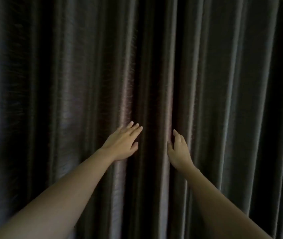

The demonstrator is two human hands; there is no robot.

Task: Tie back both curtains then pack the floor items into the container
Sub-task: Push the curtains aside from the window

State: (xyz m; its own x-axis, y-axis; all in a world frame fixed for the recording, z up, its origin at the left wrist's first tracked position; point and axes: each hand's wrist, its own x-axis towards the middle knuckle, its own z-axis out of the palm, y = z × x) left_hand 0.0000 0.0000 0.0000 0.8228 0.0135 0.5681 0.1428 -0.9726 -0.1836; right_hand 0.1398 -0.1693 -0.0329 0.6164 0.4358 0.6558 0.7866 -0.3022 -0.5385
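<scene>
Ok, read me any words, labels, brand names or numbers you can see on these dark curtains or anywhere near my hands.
None: no text shows anywhere in this view.
The dark pleated fabric curtains fill the frame and carry no label, tag or print.
The bare left hand and bare right hand, both open against the folds near the middle, bear no writing either.

No readable text

We find no words, labels, brands or numbers — only dark pleated curtains [68, 83] without any print or sign on them.
</scene>
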